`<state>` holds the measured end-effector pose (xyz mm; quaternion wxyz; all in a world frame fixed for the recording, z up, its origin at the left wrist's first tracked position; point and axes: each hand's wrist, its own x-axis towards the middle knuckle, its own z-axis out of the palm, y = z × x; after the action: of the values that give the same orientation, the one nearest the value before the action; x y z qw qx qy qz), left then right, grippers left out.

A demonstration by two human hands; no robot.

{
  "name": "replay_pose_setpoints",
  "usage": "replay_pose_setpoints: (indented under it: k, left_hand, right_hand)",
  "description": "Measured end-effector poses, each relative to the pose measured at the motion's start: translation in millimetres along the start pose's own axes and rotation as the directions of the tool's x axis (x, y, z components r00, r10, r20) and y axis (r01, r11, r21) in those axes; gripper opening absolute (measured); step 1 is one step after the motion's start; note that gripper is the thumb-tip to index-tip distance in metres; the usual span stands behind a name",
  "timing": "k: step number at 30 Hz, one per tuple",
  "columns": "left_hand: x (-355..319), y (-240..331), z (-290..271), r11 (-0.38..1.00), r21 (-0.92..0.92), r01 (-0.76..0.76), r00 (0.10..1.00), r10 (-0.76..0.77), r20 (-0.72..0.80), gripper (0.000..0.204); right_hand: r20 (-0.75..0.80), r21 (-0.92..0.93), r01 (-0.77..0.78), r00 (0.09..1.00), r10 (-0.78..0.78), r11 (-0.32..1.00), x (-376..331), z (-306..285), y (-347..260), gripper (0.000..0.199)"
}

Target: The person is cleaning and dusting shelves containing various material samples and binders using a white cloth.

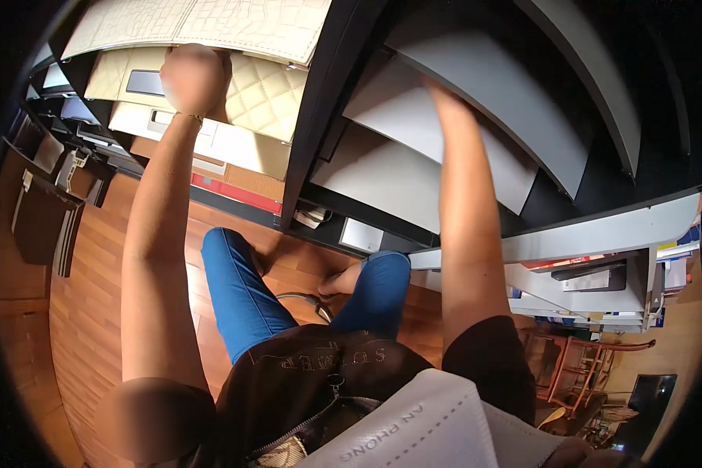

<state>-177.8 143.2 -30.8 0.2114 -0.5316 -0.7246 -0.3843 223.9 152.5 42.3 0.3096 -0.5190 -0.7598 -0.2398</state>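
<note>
My left hand (193, 78), blurred in the picture, is raised against a cream panel with diamond quilting (264, 97) in the left bay of a dark rack. Its fingers cannot be made out. Just above it hangs a cream panel with a crocodile-like pattern (246, 27); a white panel with a small window (246, 148) lies below. My right forearm (468, 179) reaches up into the right bay, between a grey panel (483, 93) and a white panel (402, 101). The grey panel hides my right hand, so what it touches does not show.
A dark upright (308, 101) divides the two bays. White shelving with papers (593, 273) and a wooden chair (565, 366) stand at the right. Dark sample boards (43, 218) are at the left. A light grey bag (421, 429) hangs before me, above the wooden floor (93, 312).
</note>
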Motion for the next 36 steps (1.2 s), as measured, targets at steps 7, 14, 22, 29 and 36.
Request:
replay_pose_setpoints:
  k: [7,14,22,29,36]
  left_hand:
    - [-6,-11,-4,0.999,-0.014,0.041,0.999,-0.041,-0.032,0.06]
    - [2,6,-3,0.999,0.003,0.048,0.998,-0.049,0.032,0.058]
    - [2,-19,13,0.997,0.081,0.01,1.0,-0.009,-0.014,0.052]
    - [4,-21,15,0.994,0.109,-0.01,1.0,0.009,0.017,0.052]
    - [3,-11,9,0.997,0.076,-0.018,0.999,0.015,0.043,0.05]
  right_hand:
    - [0.314,0.27,-0.099,0.949,0.01,0.958,-23,-60,-95,0.023]
    - [-0.057,0.321,0.301,0.953,-0.299,0.898,-68,-78,-103,0.021]
    - [-0.065,0.2,0.421,0.907,-0.417,0.885,-100,-91,-75,0.012]
    - [-0.057,0.066,0.297,0.954,-0.293,0.953,-165,-137,21,0.017]
    - [0.043,0.04,0.083,0.996,-0.084,0.996,-193,-184,35,0.028]
